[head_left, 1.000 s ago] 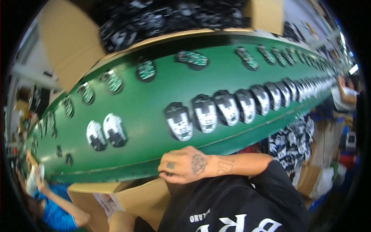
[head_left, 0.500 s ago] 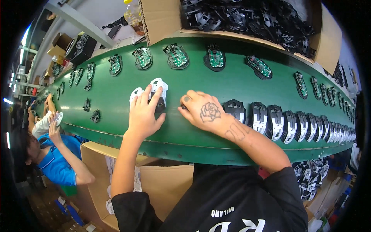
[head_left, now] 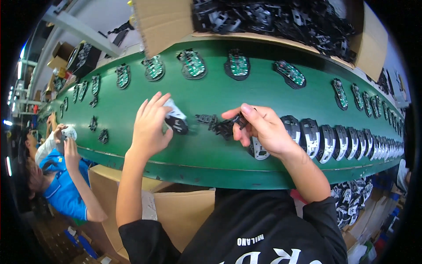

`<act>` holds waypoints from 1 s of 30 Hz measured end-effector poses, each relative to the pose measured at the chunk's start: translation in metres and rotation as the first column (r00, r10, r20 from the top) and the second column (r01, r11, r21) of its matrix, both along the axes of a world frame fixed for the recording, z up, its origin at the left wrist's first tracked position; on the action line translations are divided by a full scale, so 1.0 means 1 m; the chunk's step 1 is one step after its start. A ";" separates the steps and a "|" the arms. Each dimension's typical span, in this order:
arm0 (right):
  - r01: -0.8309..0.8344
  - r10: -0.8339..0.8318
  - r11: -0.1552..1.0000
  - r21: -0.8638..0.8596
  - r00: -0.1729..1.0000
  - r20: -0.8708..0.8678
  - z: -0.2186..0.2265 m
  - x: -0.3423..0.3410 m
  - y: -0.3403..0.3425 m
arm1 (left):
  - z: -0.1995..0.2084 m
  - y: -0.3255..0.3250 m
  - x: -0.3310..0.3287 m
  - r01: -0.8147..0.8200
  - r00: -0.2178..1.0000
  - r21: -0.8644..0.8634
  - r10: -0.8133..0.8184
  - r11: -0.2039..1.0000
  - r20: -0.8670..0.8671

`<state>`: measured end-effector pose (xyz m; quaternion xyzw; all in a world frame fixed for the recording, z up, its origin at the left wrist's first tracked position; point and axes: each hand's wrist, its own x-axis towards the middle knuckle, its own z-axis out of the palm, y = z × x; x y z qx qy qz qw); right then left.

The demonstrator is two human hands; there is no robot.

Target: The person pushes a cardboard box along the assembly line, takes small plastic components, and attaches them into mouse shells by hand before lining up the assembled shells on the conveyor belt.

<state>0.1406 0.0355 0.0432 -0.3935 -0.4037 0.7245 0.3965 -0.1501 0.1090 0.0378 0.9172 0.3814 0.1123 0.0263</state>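
My left hand grips a white-and-black mouse shell, which is tilted and a little blurred above the green bench. Its thumb is near the shell's lower side and its fingers reach up along the upper side. To the right, my right hand is turned with the thumb up and pinches a dark cluster of black plastic mouse parts. The cluster sticks out leftward from the fingertips toward the shell, with a gap between them. Just below the right hand lies a black-and-white mouse shell, partly covered by it.
A row of mouse shells runs right along the green bench. Green circuit boards on black bases line its far side. Behind stands a cardboard box of black parts. Left, a co-worker in a blue shirt holds a white piece.
My left hand has drawn a shell up and tilted it; two lay side by side under it before. My right hand has turned over and lifted the black parts. The view has shifted slightly.
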 end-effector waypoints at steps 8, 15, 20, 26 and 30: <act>0.053 -0.091 0.991 -0.126 0.942 -0.322 -0.004 0.012 -0.033 | 0.010 -0.064 0.074 0.534 0.276 -0.686 0.666 0.494 0.693; 0.126 -0.468 0.684 0.719 0.831 0.300 0.008 0.010 -0.053 | -0.002 -0.082 0.082 0.616 0.220 -0.738 0.840 0.275 0.496; 0.130 -0.695 0.398 0.908 0.689 0.206 0.009 0.003 -0.050 | -0.011 -0.070 0.098 0.692 0.095 -0.683 0.909 0.234 0.407; 0.398 -0.696 0.488 0.777 0.715 0.071 0.003 -0.017 -0.044 | -0.026 -0.093 0.081 0.599 0.153 -0.745 0.872 0.293 0.466; 0.513 -0.632 0.661 0.548 0.774 0.038 -0.021 -0.026 -0.051 | -0.023 -0.091 0.080 0.537 0.308 -0.818 0.855 0.206 0.418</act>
